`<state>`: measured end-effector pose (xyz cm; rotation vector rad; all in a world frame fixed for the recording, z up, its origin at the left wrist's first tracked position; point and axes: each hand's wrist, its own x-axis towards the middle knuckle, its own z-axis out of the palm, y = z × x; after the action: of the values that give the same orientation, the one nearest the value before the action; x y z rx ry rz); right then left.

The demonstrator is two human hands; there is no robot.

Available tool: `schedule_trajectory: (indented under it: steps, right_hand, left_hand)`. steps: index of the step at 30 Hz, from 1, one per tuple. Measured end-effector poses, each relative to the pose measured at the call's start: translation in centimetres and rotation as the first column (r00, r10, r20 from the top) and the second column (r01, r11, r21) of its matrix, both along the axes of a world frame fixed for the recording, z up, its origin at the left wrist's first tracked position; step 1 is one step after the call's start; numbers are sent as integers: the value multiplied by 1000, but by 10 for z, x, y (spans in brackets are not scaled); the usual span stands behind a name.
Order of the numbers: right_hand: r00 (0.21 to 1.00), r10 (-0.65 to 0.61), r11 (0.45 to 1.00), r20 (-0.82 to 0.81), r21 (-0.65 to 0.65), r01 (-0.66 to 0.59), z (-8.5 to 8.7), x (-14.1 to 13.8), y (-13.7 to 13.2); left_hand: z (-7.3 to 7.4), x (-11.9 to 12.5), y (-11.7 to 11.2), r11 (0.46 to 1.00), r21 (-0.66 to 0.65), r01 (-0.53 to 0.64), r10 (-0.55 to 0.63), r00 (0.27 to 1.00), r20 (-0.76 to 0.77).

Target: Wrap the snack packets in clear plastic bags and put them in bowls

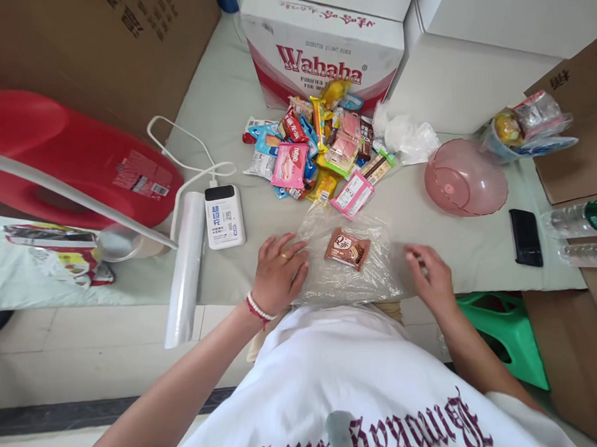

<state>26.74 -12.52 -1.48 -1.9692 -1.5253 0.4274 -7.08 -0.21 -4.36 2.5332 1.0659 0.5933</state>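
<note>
Snack packet (347,249), between your left fingers (296,248) and right fingers (425,251), both relaxed, empty: likely light, crumbly; pinch end seams. Plastic film (321,279), also between: likely limp.

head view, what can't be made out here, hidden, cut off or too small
All in the head view:
Left hand: palm hidden, its back faces the camera
Brown packet: underside hidden by its own top
Snack pile: lower packets covered by upper ones
Wahaha box: lowest lettering blocked by the pile
Red jug: cut off by the left edge
</note>
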Motion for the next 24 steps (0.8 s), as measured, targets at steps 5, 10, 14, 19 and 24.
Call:
schedule_trajectory:
  steps: [5,10,14,19,24]
  right_hand:
    - [995,-67,982,79,-172,80,-29,-5,99]
    - [985,22,998,169,50,-31,-33,12,106]
    - [948,-86,972,305,235,12,-16,6,87]
    - [919,272,954,286,48,-297,-15,-41,79]
    - [939,282,955,195,33,-294,-41,-57,70]
  left_hand:
    - [-6,42,24,997,-60,52,-58,993,-101]
    - [-27,37,27,967,-110,-230,225,973,-58]
    - [-25,49,29,879,-131,-458,461,887,-6]
    - [-13,81,33,908,-363,-209,317,910,267]
    - [-8,88,39,599,-800,2,553,722,416]
